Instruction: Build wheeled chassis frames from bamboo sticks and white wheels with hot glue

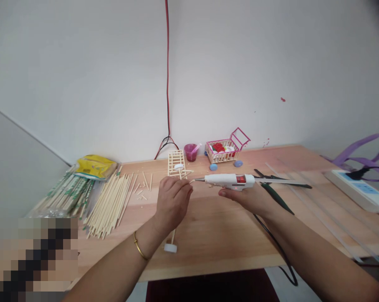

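Note:
My right hand [240,197] is wrapped round a white glue gun [229,180], a clear glue stick jutting from its back. The gun's metal tip points left and meets the end of a small wooden stick [192,180] pinched in my left hand [173,199]. Just behind my left hand lies a wooden stick frame [176,157] like a ladder, with a white round cap [178,167] on it. Below the same hand, a stick runs down to another white cap [170,248]. My left palm hides the parts between.
Loose sticks [109,205], short offcuts, packaged sticks [62,195] and a yellow packet [97,167] lie left. At the back stand a purple cup [191,153] and a small pink-edged cart [224,151]. Green-handled pliers [276,197], a cable and a power strip [362,188] are right.

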`<action>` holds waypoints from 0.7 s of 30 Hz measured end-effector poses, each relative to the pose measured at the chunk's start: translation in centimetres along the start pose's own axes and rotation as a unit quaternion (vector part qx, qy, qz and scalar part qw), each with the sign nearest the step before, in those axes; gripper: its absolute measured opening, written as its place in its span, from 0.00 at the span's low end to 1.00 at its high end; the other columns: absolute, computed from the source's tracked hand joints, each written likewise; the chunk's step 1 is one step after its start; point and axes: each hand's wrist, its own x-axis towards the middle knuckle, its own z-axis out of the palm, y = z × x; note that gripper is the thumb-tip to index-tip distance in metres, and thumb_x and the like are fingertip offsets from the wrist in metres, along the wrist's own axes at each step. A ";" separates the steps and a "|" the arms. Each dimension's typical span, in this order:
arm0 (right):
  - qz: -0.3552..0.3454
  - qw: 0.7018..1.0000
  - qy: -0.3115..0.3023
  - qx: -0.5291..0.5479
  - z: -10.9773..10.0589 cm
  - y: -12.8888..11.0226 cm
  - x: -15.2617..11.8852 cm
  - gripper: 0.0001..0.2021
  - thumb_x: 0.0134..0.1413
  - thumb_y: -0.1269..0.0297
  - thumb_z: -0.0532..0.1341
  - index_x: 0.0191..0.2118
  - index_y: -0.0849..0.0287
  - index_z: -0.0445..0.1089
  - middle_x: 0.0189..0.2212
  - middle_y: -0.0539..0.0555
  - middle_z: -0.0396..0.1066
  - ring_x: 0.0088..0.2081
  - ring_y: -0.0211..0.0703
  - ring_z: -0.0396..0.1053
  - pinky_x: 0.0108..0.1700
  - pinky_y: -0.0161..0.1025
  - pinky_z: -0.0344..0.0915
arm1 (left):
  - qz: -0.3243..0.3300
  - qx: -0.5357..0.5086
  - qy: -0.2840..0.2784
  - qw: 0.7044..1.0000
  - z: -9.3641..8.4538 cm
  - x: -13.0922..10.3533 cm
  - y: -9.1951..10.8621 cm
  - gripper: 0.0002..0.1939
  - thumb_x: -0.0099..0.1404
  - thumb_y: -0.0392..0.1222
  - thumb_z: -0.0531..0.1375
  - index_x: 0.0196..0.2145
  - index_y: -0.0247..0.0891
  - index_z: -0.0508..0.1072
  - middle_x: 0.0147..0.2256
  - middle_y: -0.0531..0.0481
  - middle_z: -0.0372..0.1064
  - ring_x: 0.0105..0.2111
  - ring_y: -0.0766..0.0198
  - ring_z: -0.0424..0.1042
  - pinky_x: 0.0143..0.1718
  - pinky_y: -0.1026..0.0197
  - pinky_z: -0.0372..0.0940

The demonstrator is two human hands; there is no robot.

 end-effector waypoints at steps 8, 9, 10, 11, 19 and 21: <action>0.004 1.000 -0.012 0.003 0.1 -0.4 0.0 0.14 0.44 0.55 0.66 0.38 0.55 0.75 0.38 0.54 0.77 0.42 0.53 0.73 0.43 0.46 0.70 | -0.008 0.000 -0.005 1.000 0.1 0.0 -0.1 0.04 0.63 0.33 0.58 0.36 0.38 0.71 0.36 0.47 0.75 0.38 0.60 0.69 0.42 0.52 0.60; 0.001 1.000 -0.015 0.005 0.1 -0.4 0.0 0.14 0.44 0.55 0.66 0.38 0.55 0.75 0.38 0.54 0.77 0.42 0.53 0.73 0.43 0.45 0.70 | -0.010 0.000 -0.007 1.000 0.1 0.0 -0.1 0.04 0.64 0.34 0.58 0.36 0.38 0.71 0.36 0.46 0.75 0.38 0.60 0.69 0.42 0.52 0.60; -0.003 1.000 -0.017 0.008 0.1 -0.4 0.0 0.14 0.44 0.55 0.66 0.38 0.55 0.75 0.38 0.54 0.77 0.42 0.53 0.73 0.44 0.45 0.70 | -0.011 -0.001 -0.009 1.000 0.1 0.0 -0.1 0.04 0.64 0.34 0.58 0.36 0.38 0.71 0.36 0.46 0.75 0.38 0.60 0.69 0.42 0.52 0.60; -0.005 1.000 -0.017 0.010 0.1 -0.4 0.0 0.14 0.43 0.55 0.66 0.38 0.55 0.75 0.39 0.54 0.77 0.42 0.53 0.73 0.44 0.45 0.70 | -0.010 -0.001 -0.009 1.000 0.1 0.0 -0.1 0.04 0.64 0.34 0.58 0.36 0.38 0.71 0.37 0.46 0.75 0.38 0.60 0.69 0.42 0.52 0.60; 0.002 1.000 0.010 0.002 0.1 -0.4 0.1 0.13 0.42 0.55 0.66 0.36 0.54 0.76 0.36 0.53 0.77 0.40 0.53 0.73 0.42 0.45 0.70 | -0.007 -0.003 -0.006 1.000 0.1 0.0 -0.1 0.04 0.63 0.33 0.58 0.36 0.38 0.71 0.37 0.47 0.75 0.37 0.60 0.68 0.42 0.52 0.60; 0.007 1.000 0.013 -0.002 0.1 -0.5 0.1 0.12 0.42 0.55 0.66 0.34 0.54 0.75 0.34 0.52 0.77 0.39 0.52 0.73 0.41 0.45 0.70 | -0.006 0.000 -0.007 1.000 0.1 0.1 0.0 0.04 0.64 0.34 0.57 0.36 0.38 0.72 0.36 0.47 0.75 0.37 0.60 0.69 0.42 0.52 0.60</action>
